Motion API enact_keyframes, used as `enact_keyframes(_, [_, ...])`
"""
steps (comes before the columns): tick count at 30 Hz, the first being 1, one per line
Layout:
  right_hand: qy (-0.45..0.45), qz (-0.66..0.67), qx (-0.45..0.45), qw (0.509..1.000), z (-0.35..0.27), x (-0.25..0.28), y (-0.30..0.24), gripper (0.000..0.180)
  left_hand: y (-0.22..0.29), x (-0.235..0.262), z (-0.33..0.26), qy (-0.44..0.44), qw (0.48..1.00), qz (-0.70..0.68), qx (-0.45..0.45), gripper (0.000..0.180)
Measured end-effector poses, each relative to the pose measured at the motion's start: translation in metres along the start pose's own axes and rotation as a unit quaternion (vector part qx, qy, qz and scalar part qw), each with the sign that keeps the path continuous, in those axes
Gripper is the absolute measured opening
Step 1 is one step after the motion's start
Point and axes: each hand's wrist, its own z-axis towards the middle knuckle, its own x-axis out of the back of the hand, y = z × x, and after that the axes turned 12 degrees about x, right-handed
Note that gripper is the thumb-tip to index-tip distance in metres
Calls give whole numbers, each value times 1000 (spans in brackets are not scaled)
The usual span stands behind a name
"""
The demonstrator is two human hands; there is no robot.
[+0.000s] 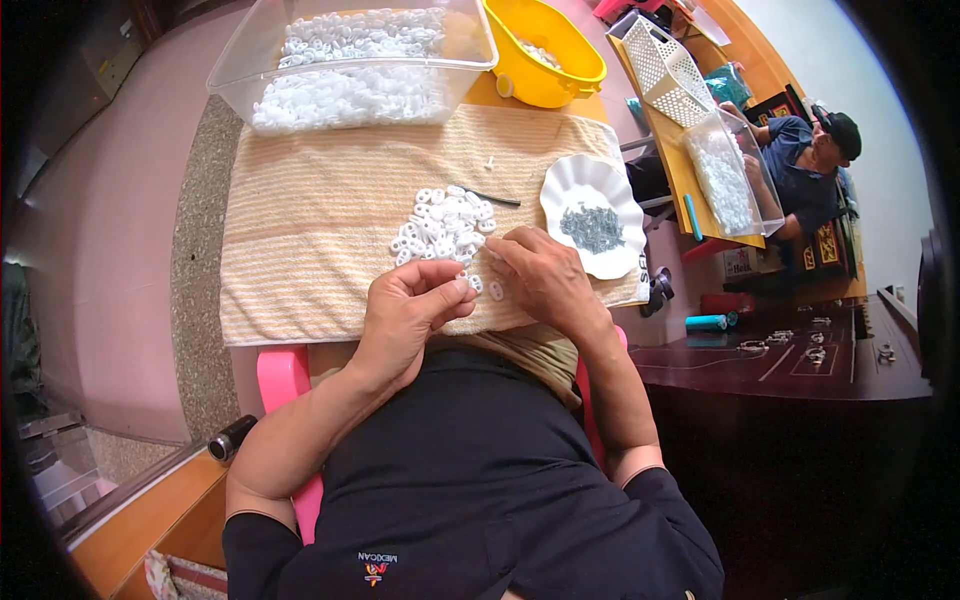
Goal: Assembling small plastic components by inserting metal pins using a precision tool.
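Note:
Between the thumb and fingertips of my left hand (412, 302) is a small white oval plastic piece with two holes (476, 284). My right hand (545, 278) is beside it, fingers curled and pressed together at the near right edge of a pile of similar white pieces (440, 225). Whatever those fingertips hold is too small to make out. Just under the right hand, one loose white piece (496, 290) lies on the striped towel (310, 220). A white fluted dish (567, 178) holds small dark grey bits (592, 229) to the right.
A thin dark stick (492, 198) touches the pile's far side. Behind stand a clear bin (352, 68) of white pieces and a yellow tub (545, 85). At right, a co-worker (800, 165) sits by another clear bin (768, 212); a white perforated basket (660, 70) is nearby.

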Motion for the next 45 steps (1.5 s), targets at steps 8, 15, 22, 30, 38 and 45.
enact_keyframes(8, [99, 80, 4, 992, -4, -6, 8, 24, -1, 0, 0, -5, 1000, 2, 0, 15])
enact_keyframes(15, [82, 317, -73, 942, -6, -3, 1, 31, 0, -1, 0, -12, 1000, 5, -6, 15])
enact_keyframes(22, [62, 467, -119, 874, -11, -9, 3, 30, 2, -2, -1, -17, 1000, 6, -8, 14])
enact_keyframes(30, [66, 554, -161, 814, -11, -12, -1, 30, 0, 1, 1, -23, 1000, 9, -5, 14])
enact_keyframes(38, [59, 574, -130, 806, -12, -15, 2, 31, 0, -1, 0, -23, 1000, 14, -7, 14])
enact_keyframes(45, [52, 566, -131, 812, -13, -15, 3, 31, -1, 0, 1, -23, 1000, 13, -6, 15])
